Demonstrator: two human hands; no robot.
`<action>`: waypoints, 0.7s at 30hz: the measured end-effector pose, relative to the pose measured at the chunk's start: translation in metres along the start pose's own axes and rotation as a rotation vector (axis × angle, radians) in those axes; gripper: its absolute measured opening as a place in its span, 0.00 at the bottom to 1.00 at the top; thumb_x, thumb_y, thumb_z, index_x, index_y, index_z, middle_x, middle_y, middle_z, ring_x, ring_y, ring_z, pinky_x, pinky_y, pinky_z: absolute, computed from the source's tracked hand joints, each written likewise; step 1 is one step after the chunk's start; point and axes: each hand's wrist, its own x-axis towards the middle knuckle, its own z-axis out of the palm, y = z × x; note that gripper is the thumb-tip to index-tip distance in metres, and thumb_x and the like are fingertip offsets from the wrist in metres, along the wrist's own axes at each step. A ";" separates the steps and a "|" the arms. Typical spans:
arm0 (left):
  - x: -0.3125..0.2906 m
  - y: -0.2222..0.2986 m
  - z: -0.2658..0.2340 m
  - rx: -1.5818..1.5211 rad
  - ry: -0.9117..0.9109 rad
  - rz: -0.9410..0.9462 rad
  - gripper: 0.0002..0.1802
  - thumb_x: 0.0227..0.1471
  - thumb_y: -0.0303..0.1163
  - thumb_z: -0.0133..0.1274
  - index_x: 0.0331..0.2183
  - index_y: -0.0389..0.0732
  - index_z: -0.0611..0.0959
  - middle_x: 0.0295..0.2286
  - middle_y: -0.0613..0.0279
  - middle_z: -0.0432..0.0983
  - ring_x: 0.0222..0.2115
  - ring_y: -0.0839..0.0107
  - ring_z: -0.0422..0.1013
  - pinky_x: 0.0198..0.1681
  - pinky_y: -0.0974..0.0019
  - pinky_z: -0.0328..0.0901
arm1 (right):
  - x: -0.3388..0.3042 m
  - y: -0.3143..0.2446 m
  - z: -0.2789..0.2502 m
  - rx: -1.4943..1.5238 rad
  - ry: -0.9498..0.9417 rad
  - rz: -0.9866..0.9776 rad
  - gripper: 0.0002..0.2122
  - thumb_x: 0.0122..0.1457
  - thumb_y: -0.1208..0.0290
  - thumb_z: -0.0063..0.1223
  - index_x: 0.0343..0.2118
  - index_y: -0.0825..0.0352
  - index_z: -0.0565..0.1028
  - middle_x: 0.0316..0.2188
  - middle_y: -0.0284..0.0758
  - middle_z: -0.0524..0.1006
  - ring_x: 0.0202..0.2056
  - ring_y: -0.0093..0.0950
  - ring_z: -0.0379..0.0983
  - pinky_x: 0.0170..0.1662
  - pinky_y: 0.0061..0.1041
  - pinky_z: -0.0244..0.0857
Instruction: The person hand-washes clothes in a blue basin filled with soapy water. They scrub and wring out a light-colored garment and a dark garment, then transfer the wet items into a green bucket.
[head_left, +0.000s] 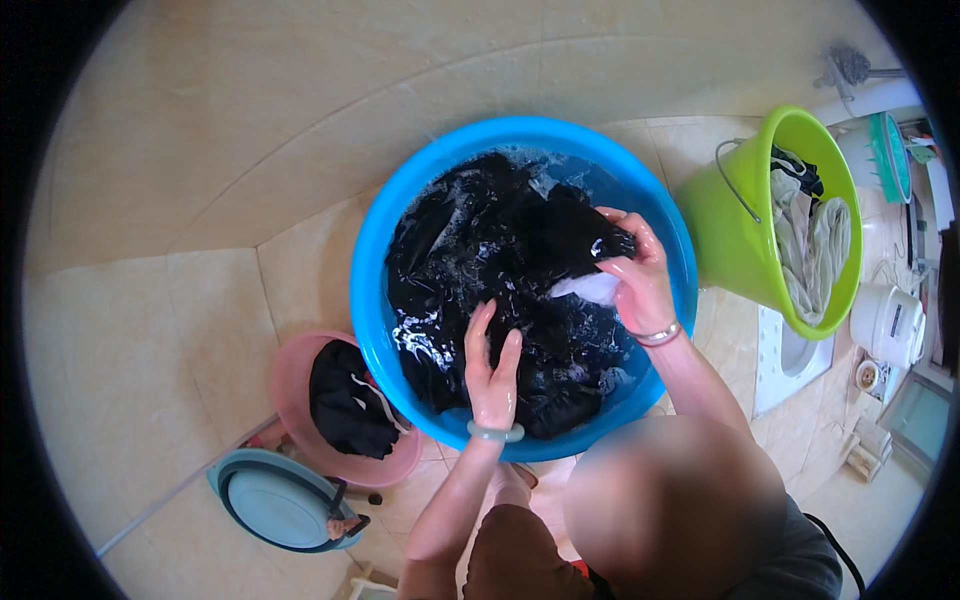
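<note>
A large round blue basin (372, 300) holds soapy water and a heap of soaked black clothes (450, 260). At the basin's right side my right hand (645, 285), with a bracelet at the wrist, pinches a wet black garment (575, 235) between thumb and fingers. A white piece of cloth (590, 288) shows just under that grip; whether it belongs to the same garment I cannot tell. My left hand (490, 375), a pale green bangle on its wrist, hovers over or rests on the black clothes with thumb and fingers apart, holding nothing.
Right of the basin, a lime-green bucket (725, 235) carries light and dark clothes. A pink tub (290, 375) with black clothing stands at lower left, beside a grey-blue folding basin (280, 500). A white squat-toilet pan (795, 350) lies beyond the bucket. Tiled wall (300, 100) rises behind.
</note>
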 end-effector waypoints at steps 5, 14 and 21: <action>0.002 0.056 -0.003 -0.854 -0.047 -0.595 0.40 0.57 0.61 0.42 0.62 0.46 0.58 0.60 0.55 0.55 0.62 0.59 0.51 0.62 0.56 0.49 | -0.039 -0.040 0.047 0.168 -0.168 -0.022 0.16 0.36 0.84 0.56 0.31 0.65 0.66 0.48 0.42 0.69 0.53 0.33 0.65 0.56 0.30 0.58; 0.023 0.094 -0.002 -1.103 -0.207 -0.727 0.29 0.59 0.51 0.44 0.51 0.37 0.72 0.45 0.54 0.74 0.44 0.60 0.72 0.50 0.59 0.66 | -0.093 -0.050 0.064 0.303 -0.728 0.192 0.14 0.47 0.63 0.61 0.29 0.62 0.66 0.40 0.47 0.68 0.47 0.48 0.65 0.52 0.47 0.57; 0.005 0.087 -0.008 -1.226 -0.059 -0.617 0.22 0.60 0.41 0.40 0.48 0.37 0.77 0.47 0.55 0.74 0.48 0.58 0.70 0.55 0.54 0.63 | -0.053 -0.060 0.024 0.465 -0.128 0.197 0.21 0.58 0.71 0.53 0.53 0.67 0.63 0.51 0.42 0.69 0.54 0.39 0.67 0.57 0.38 0.63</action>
